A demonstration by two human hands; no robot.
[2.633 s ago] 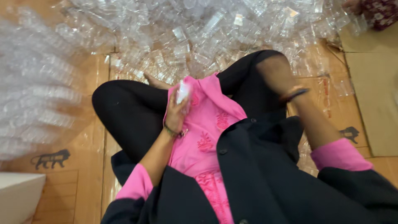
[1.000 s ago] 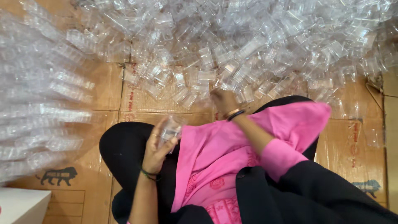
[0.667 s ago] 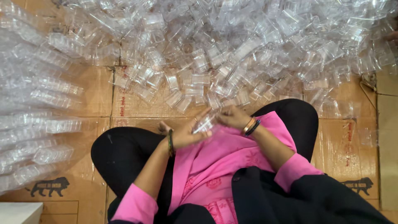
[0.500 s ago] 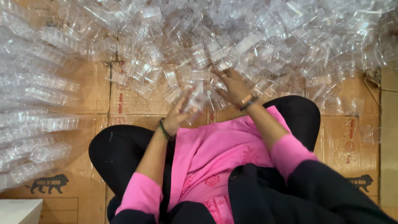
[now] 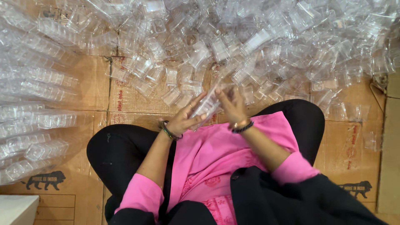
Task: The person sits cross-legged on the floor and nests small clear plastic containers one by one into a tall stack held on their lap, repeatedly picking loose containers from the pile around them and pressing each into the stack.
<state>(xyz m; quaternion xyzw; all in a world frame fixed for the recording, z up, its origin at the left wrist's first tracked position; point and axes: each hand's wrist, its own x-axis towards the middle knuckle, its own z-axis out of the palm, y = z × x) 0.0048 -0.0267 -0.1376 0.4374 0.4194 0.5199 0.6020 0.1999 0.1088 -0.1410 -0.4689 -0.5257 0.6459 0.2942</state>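
Observation:
I sit cross-legged on flattened cardboard. My left hand [image 5: 186, 118] and my right hand [image 5: 231, 106] meet just above my lap, both closed around a small stack of clear plastic cups [image 5: 207, 105]. The left palm supports the stack from below and the left side. Fingers of the right hand press on it from the right. Directly beyond my hands lies a large loose heap of clear plastic cups [image 5: 250, 46], its nearest pieces a short way from my fingertips.
Long nested rows of clear cups [image 5: 33, 121] lie on their sides at the left. Brown cardboard sheets [image 5: 87, 91] cover the floor. A white box corner [image 5: 16, 208] shows at the bottom left. My knees in black trousers [image 5: 116, 150] spread to both sides.
My right hand reached into the heap and came back to the left hand. Both hands now hold the clear stack together, slightly nearer my lap than half a second ago.

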